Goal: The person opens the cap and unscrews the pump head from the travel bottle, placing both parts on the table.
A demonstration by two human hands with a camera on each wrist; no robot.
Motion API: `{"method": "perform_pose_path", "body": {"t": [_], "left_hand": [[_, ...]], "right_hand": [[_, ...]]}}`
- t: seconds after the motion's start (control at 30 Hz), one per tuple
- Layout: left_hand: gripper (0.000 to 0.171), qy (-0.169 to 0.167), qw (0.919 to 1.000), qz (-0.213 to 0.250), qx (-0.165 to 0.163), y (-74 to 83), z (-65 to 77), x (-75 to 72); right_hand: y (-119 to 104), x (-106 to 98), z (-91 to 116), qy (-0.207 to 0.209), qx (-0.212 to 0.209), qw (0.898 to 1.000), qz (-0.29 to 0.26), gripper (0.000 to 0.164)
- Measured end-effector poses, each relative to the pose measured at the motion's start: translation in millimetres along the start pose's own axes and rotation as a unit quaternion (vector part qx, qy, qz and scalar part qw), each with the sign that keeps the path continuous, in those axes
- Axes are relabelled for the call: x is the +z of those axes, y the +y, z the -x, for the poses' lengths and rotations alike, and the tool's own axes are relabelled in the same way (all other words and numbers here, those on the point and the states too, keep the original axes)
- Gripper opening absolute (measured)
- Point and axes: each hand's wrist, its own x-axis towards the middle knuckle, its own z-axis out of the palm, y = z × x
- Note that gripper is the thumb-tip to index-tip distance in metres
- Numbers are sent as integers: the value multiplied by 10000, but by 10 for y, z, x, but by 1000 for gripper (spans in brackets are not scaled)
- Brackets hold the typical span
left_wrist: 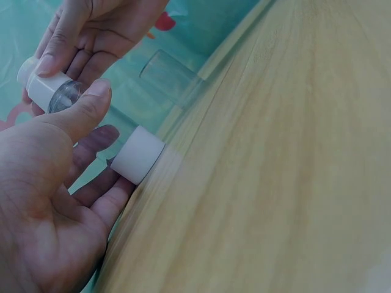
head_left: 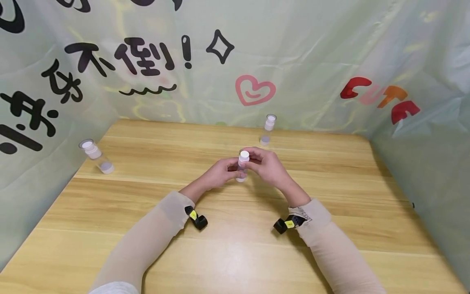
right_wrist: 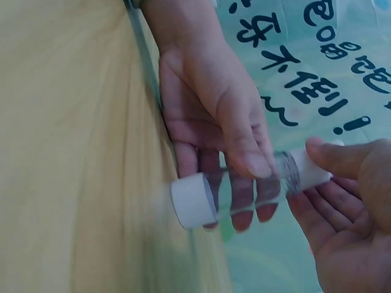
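Observation:
A small clear bottle (right_wrist: 231, 189) with a white base and a white top stands on the table between both hands. My left hand (head_left: 219, 172) holds its clear body, thumb in front and fingers behind, just above the white base (left_wrist: 138, 155). My right hand (head_left: 269, 166) pinches the white top (left_wrist: 46, 87) between thumb and fingers. Under that top, a clear ribbed neck shows in the right wrist view. A clear cylinder (left_wrist: 171, 76) appears beyond the hands in the left wrist view; the right hand hides that spot in the head view.
One similar bottle (head_left: 97, 156) stands at the table's left edge, another bottle (head_left: 267, 130) near the back edge. Both have white tops under clear covers. Printed cloth walls (head_left: 301, 53) enclose the wooden table (head_left: 235, 257) at the back and sides.

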Motion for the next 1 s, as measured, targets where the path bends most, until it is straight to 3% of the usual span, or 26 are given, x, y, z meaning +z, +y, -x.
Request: {"method": "perform_pose_path", "body": {"t": [0.27, 0.53, 1.0], "left_hand": [[32, 16, 10000, -55, -78, 13, -1, 0], [31, 5, 9999, -76, -127, 8, -4, 16], [34, 43, 9996, -67, -263, 9, -1, 15]], "right_hand": [[25, -107, -80, -484, -101, 9988, 68, 31], [68, -204, -132, -1027, -148, 9933, -511, 30], [141, -260, -197, -1411, -96, 9865, -820, 37]]}}
